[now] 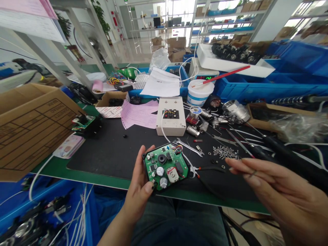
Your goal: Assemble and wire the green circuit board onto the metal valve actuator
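Observation:
My left hand (139, 188) grips a green circuit board in a black housing (166, 165), its component side tilted up towards me. A white cable runs from the board's wire plug. Off to the right, my right hand (279, 191) is closed in a pinch; a tiny thin piece seems to sit between thumb and fingers, too small to name. Just beyond those fingertips lies a pile of small screws (225, 152). Black-handled pliers (205, 169) rest on the mat to the right of the board, partly behind it. An open-end wrench (189, 147) lies behind the board.
A grey control box (171, 118) stands mid-table beside pink paper (139, 114). A white tub (200, 92) and metal parts (202, 124) are at the back right. At left are a cardboard box (38, 130) and another board unit (85, 124). A blue bin (84, 212) sits below the table edge.

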Action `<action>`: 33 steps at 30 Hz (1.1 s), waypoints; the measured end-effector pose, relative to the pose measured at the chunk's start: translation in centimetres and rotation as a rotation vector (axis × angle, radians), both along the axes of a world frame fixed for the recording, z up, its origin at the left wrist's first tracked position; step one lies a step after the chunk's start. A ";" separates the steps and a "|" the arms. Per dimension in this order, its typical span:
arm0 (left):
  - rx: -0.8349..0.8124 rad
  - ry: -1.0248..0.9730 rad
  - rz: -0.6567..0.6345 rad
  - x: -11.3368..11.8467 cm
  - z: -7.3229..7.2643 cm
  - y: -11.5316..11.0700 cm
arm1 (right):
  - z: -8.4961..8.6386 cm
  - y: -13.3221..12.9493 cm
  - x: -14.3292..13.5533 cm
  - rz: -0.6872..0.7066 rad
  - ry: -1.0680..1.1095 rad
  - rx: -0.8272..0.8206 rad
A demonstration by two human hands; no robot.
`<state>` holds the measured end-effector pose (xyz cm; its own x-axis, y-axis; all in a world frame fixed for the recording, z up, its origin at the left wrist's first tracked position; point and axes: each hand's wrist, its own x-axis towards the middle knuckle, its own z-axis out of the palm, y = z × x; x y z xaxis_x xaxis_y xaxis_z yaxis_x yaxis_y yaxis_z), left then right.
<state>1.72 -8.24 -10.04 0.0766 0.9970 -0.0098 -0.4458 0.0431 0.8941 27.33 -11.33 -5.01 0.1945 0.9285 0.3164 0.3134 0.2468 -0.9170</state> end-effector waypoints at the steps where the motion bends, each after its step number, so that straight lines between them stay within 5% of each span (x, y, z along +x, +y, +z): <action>1: -0.001 0.008 0.003 0.0 0.0 0.0 | 0.5 -0.3 -0.4 -0.092 -0.079 0.015; 6: -0.002 0.033 0.012 0.0 -0.1 -0.1 | 1.7 0.1 -2.0 -0.283 -0.039 0.095; 12: -0.007 0.027 0.004 0.0 0.0 -0.1 | -0.2 2.3 -1.2 0.145 0.312 0.175; 20: -0.003 0.003 -0.012 0.0 0.2 0.0 | -3.0 3.9 -1.8 0.140 0.359 -0.054; 33: -0.009 -0.035 -0.039 -0.3 -0.3 0.2 | -4.0 4.5 -3.1 0.221 0.458 -0.133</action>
<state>1.43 -8.03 -10.34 0.1162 0.9931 -0.0151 -0.4745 0.0689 0.8775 24.25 -6.83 -9.04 0.0803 0.9893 0.1216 -0.1734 0.1340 -0.9757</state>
